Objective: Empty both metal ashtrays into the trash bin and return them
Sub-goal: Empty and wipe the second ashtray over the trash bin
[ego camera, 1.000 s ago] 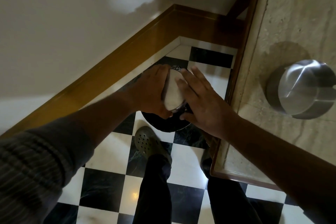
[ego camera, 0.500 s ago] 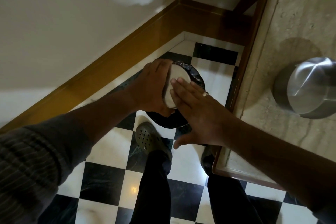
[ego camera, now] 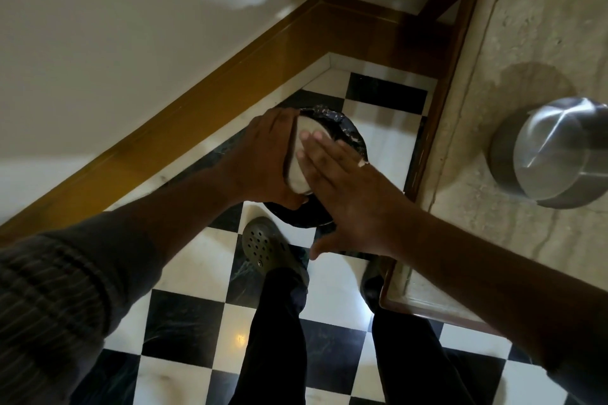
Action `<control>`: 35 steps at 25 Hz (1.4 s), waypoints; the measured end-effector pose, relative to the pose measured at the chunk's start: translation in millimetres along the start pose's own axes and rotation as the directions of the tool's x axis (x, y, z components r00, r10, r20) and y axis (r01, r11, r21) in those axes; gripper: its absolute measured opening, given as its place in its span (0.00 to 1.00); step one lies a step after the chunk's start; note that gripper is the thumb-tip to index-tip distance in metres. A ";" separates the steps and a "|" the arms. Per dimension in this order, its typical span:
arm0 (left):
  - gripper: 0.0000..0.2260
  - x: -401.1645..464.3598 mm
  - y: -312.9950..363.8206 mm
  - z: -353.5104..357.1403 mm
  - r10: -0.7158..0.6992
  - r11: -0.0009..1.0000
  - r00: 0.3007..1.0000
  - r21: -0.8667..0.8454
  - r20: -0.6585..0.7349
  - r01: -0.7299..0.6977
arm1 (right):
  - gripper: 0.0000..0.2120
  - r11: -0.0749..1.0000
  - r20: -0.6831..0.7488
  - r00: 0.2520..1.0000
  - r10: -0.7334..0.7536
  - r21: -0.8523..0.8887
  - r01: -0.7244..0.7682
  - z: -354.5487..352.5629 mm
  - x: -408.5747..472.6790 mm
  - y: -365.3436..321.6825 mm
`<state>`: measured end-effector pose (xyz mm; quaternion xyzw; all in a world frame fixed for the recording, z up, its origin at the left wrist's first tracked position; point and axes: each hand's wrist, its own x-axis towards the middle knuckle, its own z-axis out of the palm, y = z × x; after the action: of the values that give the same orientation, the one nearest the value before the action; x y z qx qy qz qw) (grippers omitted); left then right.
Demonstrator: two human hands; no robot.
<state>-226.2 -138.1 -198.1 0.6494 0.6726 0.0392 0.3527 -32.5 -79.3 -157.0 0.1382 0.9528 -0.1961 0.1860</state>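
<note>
Wall and skirting: a pale wall with a brown wooden skirting [ego camera: 210, 95] closes off the corner behind the trash bin, so the only way in is from above and from the person's side.
Floor: black and white chequered tiles [ego camera: 184, 322]; a perforated clog [ego camera: 269, 246] stands just beside the bin.
Table: a pale stone table [ego camera: 493, 207] with a wooden edge stands just right of the bin; its corner crowds the right forearm.
Trash bin: a round black bin [ego camera: 348, 135] with a dark liner, directly under both hands.
Second ashtray: a brushed metal ashtray [ego camera: 552, 151] sits on the table, well apart from the bin, apparently not yet emptied.
Held ashtray: the other metal ashtray [ego camera: 304, 154] is tilted on edge over the bin; it looks stiff, light and smooth, likely slippery, best taken by the rim.
Left hand: the left hand [ego camera: 263, 158] has its grip clenched around that ashtray's rim.
Right hand: the right hand [ego camera: 342, 194] lies flat, grip released, fingers [ego camera: 316, 148] against the ashtray's pale underside.
</note>
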 end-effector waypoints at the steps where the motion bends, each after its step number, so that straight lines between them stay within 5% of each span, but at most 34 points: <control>1: 0.55 -0.2 0.7 1.1 0.010 1.000 1.000 -0.013 -0.002 -0.010 | 0.62 0.999 -0.175 0.984 0.012 0.033 -0.006 -3.2 -0.1 -1.8; 3: 0.55 2.4 5.4 1.9 0.015 1.000 1.000 -0.023 -0.004 -0.015 | 0.60 0.994 -0.453 0.889 0.070 0.111 -0.022 -4.1 -2.7 -5.6; 4: 0.55 4.6 7.3 2.7 0.016 0.999 1.000 -0.042 -0.017 -0.017 | 0.60 0.995 -0.439 0.896 0.072 0.090 -0.036 -2.6 -3.7 -3.9; 7: 0.57 4.8 12.8 7.5 -0.009 0.997 0.999 -0.072 -0.032 0.006 | 0.66 0.996 0.107 0.993 0.045 -0.081 -0.037 13.5 -3.6 -4.3; 9: 0.58 0.0 15.2 10.6 -0.041 0.997 0.998 -0.067 -0.044 0.038 | 0.63 0.992 0.181 0.982 0.047 -0.127 -0.024 21.8 -2.0 -3.1; 13: 0.57 -2.5 14.5 13.0 -0.030 0.998 0.997 -0.065 -0.064 0.026 | 0.33 0.988 -0.115 0.993 0.007 -0.154 -0.025 24.0 -4.9 2.3; 18: 0.52 -7.4 17.7 -5.0 -0.113 0.942 0.992 -0.312 0.051 0.123 | 0.27 0.973 -0.205 0.963 0.175 0.184 -0.138 19.9 -11.0 16.6; 20: 0.44 -12.9 17.2 -18.9 -0.254 0.767 0.954 -0.568 0.156 0.298 | 0.24 0.865 -0.201 0.948 0.247 0.486 -0.123 15.6 -14.0 21.8; 22: 0.32 -22.4 18.7 -30.7 -0.361 0.489 0.896 -0.766 0.258 0.418 | 0.18 0.651 -0.150 0.907 0.393 0.742 -0.159 8.0 -16.9 19.1; 27: 0.22 -35.4 40.7 -43.5 -0.493 0.025 0.801 -0.915 0.340 0.403 | 0.16 0.221 0.030 0.727 0.686 0.944 -0.247 -3.9 -19.3 2.7; 31: 0.16 -31.9 71.0 -44.6 -0.532 -0.003 0.780 -0.922 0.329 0.387 | 0.15 -0.156 0.222 0.595 0.772 0.975 -0.161 -7.1 -32.3 -10.0; 35: 0.20 -27.7 109.9 -47.3 -0.577 0.024 0.755 -0.918 0.311 0.397 | 0.06 -0.174 0.222 0.514 0.828 0.975 -0.140 -19.3 -58.1 -2.4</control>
<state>-160.7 -126.9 -94.9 0.0146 0.7030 0.3649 0.6103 12.7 -84.3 -116.0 0.6478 0.4230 -0.6148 -0.1534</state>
